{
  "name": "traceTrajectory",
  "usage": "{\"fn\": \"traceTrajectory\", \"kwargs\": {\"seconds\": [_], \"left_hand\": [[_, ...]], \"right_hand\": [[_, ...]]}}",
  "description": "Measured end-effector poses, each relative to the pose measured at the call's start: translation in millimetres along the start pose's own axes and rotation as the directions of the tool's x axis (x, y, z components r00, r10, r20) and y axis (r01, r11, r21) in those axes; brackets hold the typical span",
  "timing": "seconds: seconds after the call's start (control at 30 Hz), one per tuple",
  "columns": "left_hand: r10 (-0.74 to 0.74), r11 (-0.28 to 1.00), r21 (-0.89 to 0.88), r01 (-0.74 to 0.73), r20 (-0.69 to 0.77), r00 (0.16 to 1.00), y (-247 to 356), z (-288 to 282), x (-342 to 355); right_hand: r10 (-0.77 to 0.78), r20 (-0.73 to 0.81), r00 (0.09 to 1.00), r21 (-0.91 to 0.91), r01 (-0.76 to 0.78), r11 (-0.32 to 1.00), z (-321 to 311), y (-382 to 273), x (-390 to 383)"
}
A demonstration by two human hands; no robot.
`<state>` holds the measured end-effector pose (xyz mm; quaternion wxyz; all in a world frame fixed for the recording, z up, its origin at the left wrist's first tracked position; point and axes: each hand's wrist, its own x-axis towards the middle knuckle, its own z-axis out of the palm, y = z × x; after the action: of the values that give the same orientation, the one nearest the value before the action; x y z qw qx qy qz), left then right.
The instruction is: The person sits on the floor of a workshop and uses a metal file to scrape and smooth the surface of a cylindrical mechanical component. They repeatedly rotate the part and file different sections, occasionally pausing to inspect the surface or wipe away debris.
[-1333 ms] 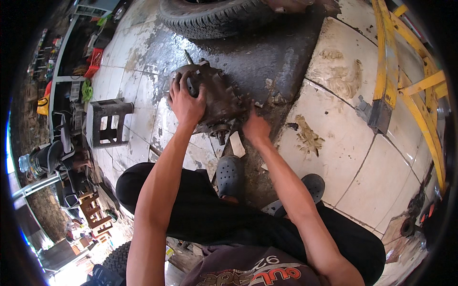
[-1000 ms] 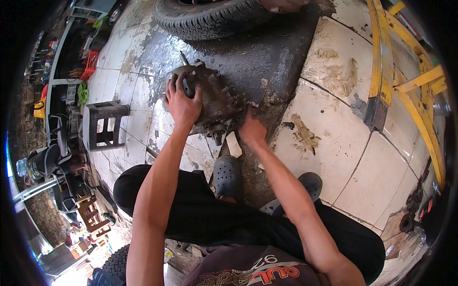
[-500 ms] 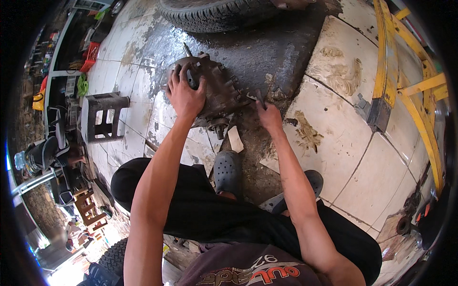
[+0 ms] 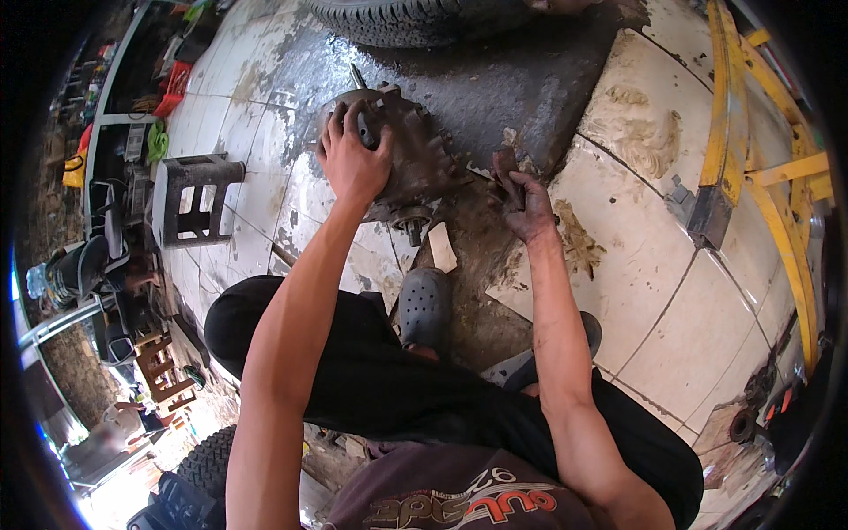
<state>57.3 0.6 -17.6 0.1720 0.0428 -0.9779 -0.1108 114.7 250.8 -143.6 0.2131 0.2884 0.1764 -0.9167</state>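
Note:
A dark, oily gearbox-like metal housing (image 4: 411,146) rests on the floor ahead of me, with a slim shaft (image 4: 357,76) sticking out at its far end and a stubby splined one (image 4: 412,230) nearest my feet. Over its upper left side lies my left hand (image 4: 355,161), fingers spread and pressed to the metal. A dark rounded shape shows between thumb and forefinger; I cannot tell what it is. To the right of the housing, apart from it, my right hand (image 4: 527,201) has its blackened fingers curled inward around something small and dark that I cannot make out.
A tyre (image 4: 397,22) lies at the far side on wet, oily floor. Left stands a grey plastic stool (image 4: 199,201); right, a yellow metal stand (image 4: 726,115). A pale tile fragment (image 4: 442,247) lies by my grey clog (image 4: 425,305). Shelving with clutter lines the left.
My right hand has drawn back from the housing's right edge and turned so its palm side shows more. My left hand stays on the housing. The whole view has shifted slightly.

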Motion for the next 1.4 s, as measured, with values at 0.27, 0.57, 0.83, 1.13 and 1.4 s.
{"fn": "traceTrajectory", "kwargs": {"seconds": [0.27,0.57,0.83,1.13,1.4], "left_hand": [[0.000,1.000,-0.009,0.000,0.013,1.000,7,1,3],[0.011,1.000,0.011,-0.011,0.007,1.000,3,1,2],[0.002,1.000,0.000,-0.002,0.011,1.000,5,0,2],[0.045,0.999,0.027,-0.045,-0.006,0.999,4,4,1],[0.017,0.999,0.030,-0.018,0.026,1.000,6,7,4]], "right_hand": [[-0.341,-0.146,0.928,-0.773,0.108,0.625,-15,30,23],[-0.411,0.072,0.909,-0.997,0.053,-0.056,27,82,-12],[-0.352,-0.086,0.932,-0.994,-0.058,0.089,55,92,-17],[-0.455,-0.060,0.889,-0.980,0.033,0.195,57,110,-19],[-0.385,-0.050,0.922,-0.981,0.028,0.194,53,94,-3]]}}
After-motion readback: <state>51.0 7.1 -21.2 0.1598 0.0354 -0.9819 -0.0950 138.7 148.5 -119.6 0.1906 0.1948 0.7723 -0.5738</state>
